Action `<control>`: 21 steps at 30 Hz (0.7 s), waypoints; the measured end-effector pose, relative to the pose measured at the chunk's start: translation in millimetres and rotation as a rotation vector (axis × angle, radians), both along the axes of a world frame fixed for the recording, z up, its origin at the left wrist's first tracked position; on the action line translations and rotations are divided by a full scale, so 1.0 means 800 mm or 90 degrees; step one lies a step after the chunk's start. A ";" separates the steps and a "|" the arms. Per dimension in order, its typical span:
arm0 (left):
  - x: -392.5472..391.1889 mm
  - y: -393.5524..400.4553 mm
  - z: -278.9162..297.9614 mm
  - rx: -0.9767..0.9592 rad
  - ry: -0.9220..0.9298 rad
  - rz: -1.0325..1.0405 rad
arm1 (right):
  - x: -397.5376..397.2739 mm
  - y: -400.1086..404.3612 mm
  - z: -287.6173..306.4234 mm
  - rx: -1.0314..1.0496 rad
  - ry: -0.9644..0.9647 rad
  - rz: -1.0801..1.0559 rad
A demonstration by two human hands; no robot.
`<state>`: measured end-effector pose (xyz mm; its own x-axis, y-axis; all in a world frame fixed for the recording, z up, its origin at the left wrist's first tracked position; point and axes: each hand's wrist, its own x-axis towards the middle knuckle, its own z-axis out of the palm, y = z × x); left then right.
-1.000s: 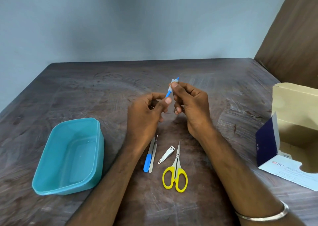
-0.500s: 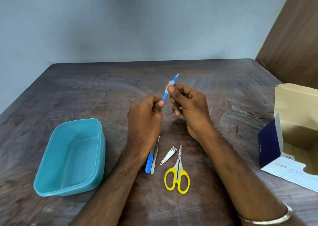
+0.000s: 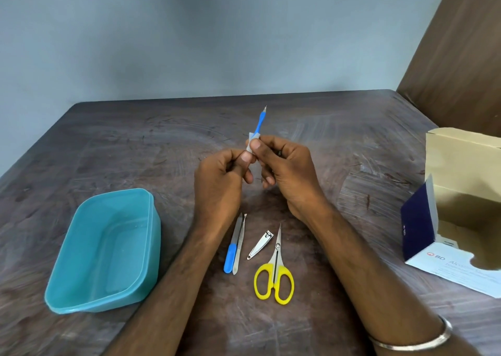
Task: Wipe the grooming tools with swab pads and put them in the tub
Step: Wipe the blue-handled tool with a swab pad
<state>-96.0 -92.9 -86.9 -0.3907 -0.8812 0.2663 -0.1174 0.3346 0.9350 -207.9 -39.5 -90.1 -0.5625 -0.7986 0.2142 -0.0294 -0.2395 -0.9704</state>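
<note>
Above the table's middle, my left hand (image 3: 219, 179) grips the lower end of a thin blue-handled tool (image 3: 259, 122) whose metal tip points up and away. My right hand (image 3: 287, 171) pinches a white swab pad (image 3: 250, 142) folded round the tool's shaft, right beside my left thumb. A teal tub (image 3: 81, 298) stands at the left with nothing in it. In front of my hands lie a blue-handled file (image 3: 231, 256), metal tweezers (image 3: 239, 243), a nail clipper (image 3: 260, 244) and yellow-handled scissors (image 3: 274, 273).
An opened cardboard box of swab pads (image 3: 461, 220) lies at the right edge of the dark wooden table (image 3: 135, 144). A blue-grey wall stands behind the table and a brown panel rises at the far right. A metal bangle (image 3: 412, 342) circles my right wrist.
The swab pad has slid down the blue tool from near its tip toward my left hand, leaving more of the shaft and tip bare. The tool now points more upright.
</note>
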 end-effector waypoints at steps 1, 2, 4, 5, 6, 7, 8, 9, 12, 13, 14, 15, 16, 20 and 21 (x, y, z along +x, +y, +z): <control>-0.001 0.002 0.001 -0.002 0.002 0.001 | 0.000 0.000 0.000 0.002 -0.004 -0.014; -0.001 0.004 0.002 -0.015 -0.004 0.006 | 0.000 -0.001 0.000 0.001 -0.009 -0.025; -0.002 0.007 0.002 -0.059 -0.037 0.028 | 0.001 -0.002 0.001 -0.004 -0.025 -0.046; -0.003 0.008 0.002 -0.083 -0.061 0.044 | 0.000 -0.002 0.001 -0.004 -0.034 -0.059; -0.003 0.009 0.002 -0.110 -0.087 0.060 | -0.001 -0.002 0.001 -0.001 -0.043 -0.071; -0.004 0.011 0.002 -0.139 -0.113 0.077 | -0.002 -0.002 0.002 0.001 -0.049 -0.077; -0.004 0.011 0.003 -0.169 -0.134 0.092 | -0.003 -0.002 0.001 0.002 -0.051 -0.075; -0.004 0.013 0.003 -0.193 -0.148 0.105 | -0.002 -0.001 0.001 0.001 -0.050 -0.066; -0.002 0.012 0.001 -0.224 -0.172 0.124 | 0.000 -0.003 -0.001 -0.002 -0.035 -0.033; -0.002 0.011 0.001 -0.228 -0.175 0.125 | 0.001 -0.003 -0.002 -0.002 -0.028 -0.025; -0.003 0.011 0.000 -0.234 -0.173 0.126 | 0.001 -0.004 -0.003 -0.001 -0.021 -0.016; -0.003 0.011 0.000 -0.236 -0.168 0.124 | 0.002 -0.003 -0.004 0.000 -0.017 -0.006; -0.003 0.010 0.000 -0.231 -0.163 0.118 | 0.003 -0.003 -0.004 0.002 -0.014 0.006; -0.001 0.007 -0.003 -0.156 -0.114 0.074 | 0.005 -0.002 -0.004 0.003 -0.003 0.034; -0.001 0.006 -0.003 -0.124 -0.087 0.059 | 0.005 -0.002 -0.004 0.005 -0.002 0.032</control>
